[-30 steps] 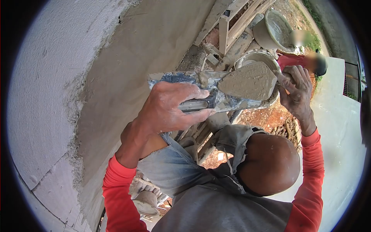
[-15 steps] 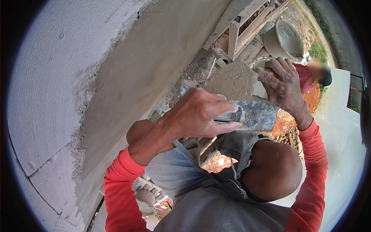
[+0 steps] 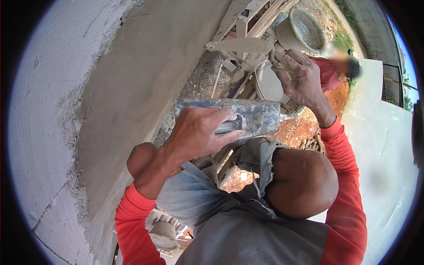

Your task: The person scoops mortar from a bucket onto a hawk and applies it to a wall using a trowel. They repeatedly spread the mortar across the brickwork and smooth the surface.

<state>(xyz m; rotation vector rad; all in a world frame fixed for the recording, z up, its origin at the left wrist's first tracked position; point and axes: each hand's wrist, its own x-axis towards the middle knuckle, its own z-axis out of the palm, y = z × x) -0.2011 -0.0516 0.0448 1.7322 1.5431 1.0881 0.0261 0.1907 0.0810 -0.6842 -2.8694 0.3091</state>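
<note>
My left hand [image 3: 198,130] grips the handle of a rectangular steel float [image 3: 256,115], blue-stained and smeared with mortar, held flat in front of my knees with its back toward me. Up and to the right, my right hand [image 3: 300,75] is closed on the handle of a pointed trowel [image 3: 240,45], whose blade sticks out to the left and looks bare. The trowel is apart from the float, above it. A mortar pan [image 3: 268,83] sits just below my right hand.
A wall with fresh grey plaster [image 3: 141,79] runs along the left, with bare white blocks [image 3: 39,110] beyond it. Wooden scaffold boards [image 3: 247,22] and a second pan [image 3: 304,28] lie below. Another person in a red shirt [image 3: 329,73] is down there. I wear torn jeans [image 3: 260,154].
The pointed trowel carried a heap of mortar over the float; now it is lifted away and bare. The float has swung left, and no mortar shows on it.
</note>
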